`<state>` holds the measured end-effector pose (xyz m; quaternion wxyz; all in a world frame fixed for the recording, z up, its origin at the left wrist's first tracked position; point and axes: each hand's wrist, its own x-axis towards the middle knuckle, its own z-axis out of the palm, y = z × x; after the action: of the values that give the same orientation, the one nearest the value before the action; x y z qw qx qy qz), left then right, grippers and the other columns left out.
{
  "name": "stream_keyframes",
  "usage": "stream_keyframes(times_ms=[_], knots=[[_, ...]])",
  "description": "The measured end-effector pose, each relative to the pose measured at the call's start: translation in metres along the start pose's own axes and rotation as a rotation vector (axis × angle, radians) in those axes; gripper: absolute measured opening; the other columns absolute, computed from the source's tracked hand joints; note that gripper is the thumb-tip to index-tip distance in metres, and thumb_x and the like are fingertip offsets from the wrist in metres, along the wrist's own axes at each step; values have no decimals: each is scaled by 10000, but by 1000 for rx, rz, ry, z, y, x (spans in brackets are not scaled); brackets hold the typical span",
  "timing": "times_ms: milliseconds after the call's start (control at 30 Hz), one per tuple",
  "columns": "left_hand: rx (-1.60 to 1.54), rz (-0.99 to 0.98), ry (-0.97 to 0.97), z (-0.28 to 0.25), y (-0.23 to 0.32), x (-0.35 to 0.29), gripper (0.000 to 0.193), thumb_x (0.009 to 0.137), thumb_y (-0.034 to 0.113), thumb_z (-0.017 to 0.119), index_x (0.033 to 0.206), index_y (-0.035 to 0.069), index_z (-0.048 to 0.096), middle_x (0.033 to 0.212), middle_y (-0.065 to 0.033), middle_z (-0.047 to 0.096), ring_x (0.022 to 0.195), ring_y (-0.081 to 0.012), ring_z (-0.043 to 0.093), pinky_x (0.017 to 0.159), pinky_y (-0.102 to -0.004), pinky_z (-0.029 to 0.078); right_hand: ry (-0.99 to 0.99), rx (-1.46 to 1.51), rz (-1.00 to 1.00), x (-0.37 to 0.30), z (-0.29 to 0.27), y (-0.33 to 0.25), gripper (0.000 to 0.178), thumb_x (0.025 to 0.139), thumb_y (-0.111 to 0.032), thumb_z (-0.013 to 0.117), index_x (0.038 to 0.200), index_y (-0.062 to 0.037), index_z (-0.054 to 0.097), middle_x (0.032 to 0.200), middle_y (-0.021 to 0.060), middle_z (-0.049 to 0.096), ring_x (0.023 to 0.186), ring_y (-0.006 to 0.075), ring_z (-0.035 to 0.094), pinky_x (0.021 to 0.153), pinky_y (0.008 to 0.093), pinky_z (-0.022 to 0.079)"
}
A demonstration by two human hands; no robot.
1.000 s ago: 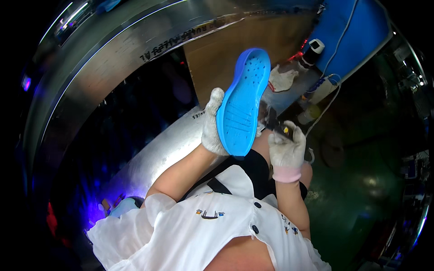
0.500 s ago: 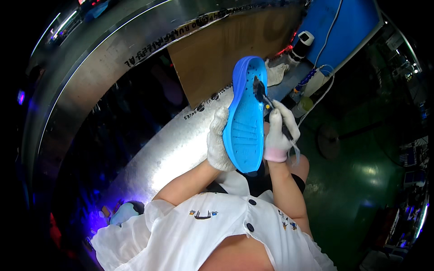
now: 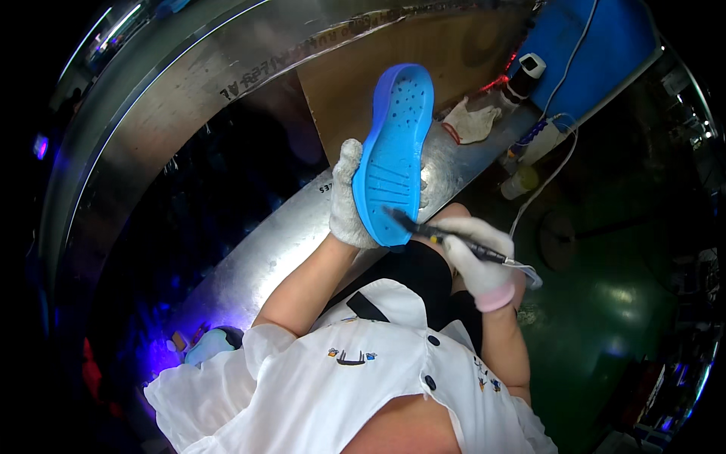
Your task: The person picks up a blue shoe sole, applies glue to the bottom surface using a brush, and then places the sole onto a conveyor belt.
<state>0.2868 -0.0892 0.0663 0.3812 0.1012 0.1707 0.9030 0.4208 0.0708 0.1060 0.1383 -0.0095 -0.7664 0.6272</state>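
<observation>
A blue shoe sole (image 3: 393, 155), its hollow inner side turned up, is held before me by my gloved left hand (image 3: 345, 203). The hand wraps around its left edge near the heel, and its fingertips show past the right edge. Small dark holes dot the toe end; ridges cross the part nearer me. Between the fingers of my gloved right hand (image 3: 478, 256) is a black brush (image 3: 425, 230) with a thin clear tube trailing from its rear end. The dark brush tip lies over the heel end of the sole; whether it touches is hard to tell.
Beyond the sole run a metal bench (image 3: 272, 253) and a brown cardboard sheet (image 3: 363, 79). A spare white glove (image 3: 473, 123) lies at the back right, near a white-and-black device (image 3: 527, 74). A cable hangs beside a blue panel (image 3: 609, 49). A lidded jar (image 3: 519, 183) stands to the right.
My right hand has drawn the brush from the toe end down to the heel end of the sole. The sole has shifted slightly farther away and left, still in my left hand.
</observation>
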Motion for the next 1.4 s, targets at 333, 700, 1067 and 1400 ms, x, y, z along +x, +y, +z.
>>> stream_keyframes(times_ms=[333,700,1067,1400], knots=[[-22,-7,213,17,-36,-13,771,918,669,535,1406,74,498,1278,-137,624,1073,-252,659,905,-400,579,236,-745,-791,56,5,1,250,743,26,781,983,-7,717,959,164,708,798,295,704,703,336,572],[-59,25,42,-9,-7,2,940,867,754,520,1384,-30,467,1192,-261,627,1018,-362,685,851,-505,602,-9,-340,-566,0,24,16,257,747,5,702,1003,-12,717,961,178,704,756,315,686,693,357,561],[27,2,81,17,-48,-15,891,869,722,549,1379,-6,492,1165,-202,663,941,-357,698,868,-461,590,588,609,-39,48,17,25,247,1006,-114,533,1152,56,637,915,85,674,723,69,608,670,187,486],[-66,24,68,7,-38,-3,833,897,731,501,1352,33,519,1170,-182,648,1000,-279,678,862,-432,591,370,-290,-442,10,27,34,219,803,49,703,1020,25,686,878,148,695,736,258,670,690,327,525]])
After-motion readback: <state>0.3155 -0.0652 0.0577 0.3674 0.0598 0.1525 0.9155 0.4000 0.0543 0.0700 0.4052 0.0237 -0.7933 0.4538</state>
